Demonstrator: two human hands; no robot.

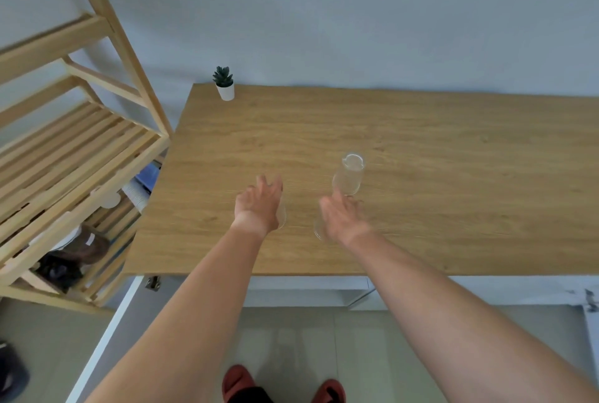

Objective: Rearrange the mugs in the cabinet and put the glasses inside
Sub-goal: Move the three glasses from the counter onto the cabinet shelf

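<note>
No readable text, label or number anywhere in view

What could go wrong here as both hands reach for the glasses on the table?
1. The glasses are clear and blurred; the left hand hides most of its glass, so fingers may knock it.
2. The right hand is between two glasses; taking one might tip the other on the table.

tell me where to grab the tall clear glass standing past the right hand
Wrap the right hand round the lower body of the tall glass, coming from the near side. It stands upright on the table, open mouth up, with bare tabletop around it.
</note>
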